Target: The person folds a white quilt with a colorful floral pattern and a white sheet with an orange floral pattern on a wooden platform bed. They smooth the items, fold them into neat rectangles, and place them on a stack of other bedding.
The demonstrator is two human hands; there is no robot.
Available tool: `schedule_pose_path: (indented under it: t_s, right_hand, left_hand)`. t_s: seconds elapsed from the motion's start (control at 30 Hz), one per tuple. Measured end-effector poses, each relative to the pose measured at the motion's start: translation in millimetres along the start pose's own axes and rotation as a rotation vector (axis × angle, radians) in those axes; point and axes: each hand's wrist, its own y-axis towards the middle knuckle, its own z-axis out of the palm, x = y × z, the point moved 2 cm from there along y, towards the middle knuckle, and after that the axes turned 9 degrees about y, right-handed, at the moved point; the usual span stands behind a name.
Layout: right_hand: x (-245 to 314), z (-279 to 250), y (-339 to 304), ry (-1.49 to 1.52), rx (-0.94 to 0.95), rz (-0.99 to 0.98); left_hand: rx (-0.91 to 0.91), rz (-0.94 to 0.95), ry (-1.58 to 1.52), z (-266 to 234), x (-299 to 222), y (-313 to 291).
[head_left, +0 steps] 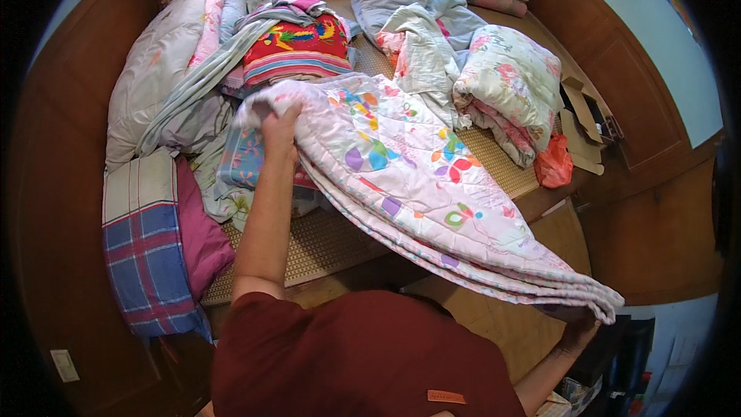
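A pale pink quilt with bright butterfly prints hangs stretched between my two hands, folded in layers along its near edge. My left hand is closed on its left end, over the bedding pile; part of the fingers is hidden by the cloth. Low at the right, my right hand grips the quilt's other corner from beneath, its fingers mostly covered. Just behind the quilt lies a red patterned folded blanket with striped bands. A blue floral folded cloth sits beside my left forearm.
A woven mat covers the platform. At left are a white comforter and a plaid folded quilt. Across the right side lie a floral quilt, a red plastic bag and an open cardboard box. Wooden walls enclose the platform.
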Motion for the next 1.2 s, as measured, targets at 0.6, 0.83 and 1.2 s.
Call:
schedule_pose_path:
  t_s: [0.6,0.83,1.2]
  right_hand:
    - [-81.2,-16.4,-33.1,0.139,0.001,0.353]
    - [-81.7,19.9,-21.9,-0.019,0.227,0.356]
    - [-64.9,55.7,-31.2,-0.116,0.260,0.386]
  left_hand:
    - [-0.133,-0.177,1.653,-149.5,111.3,-84.8]
    - [0.105,-0.468,1.651,-159.9,87.8,-93.0]
    - [-0.023,-0.329,0.406,-113.8,81.6,-87.0]
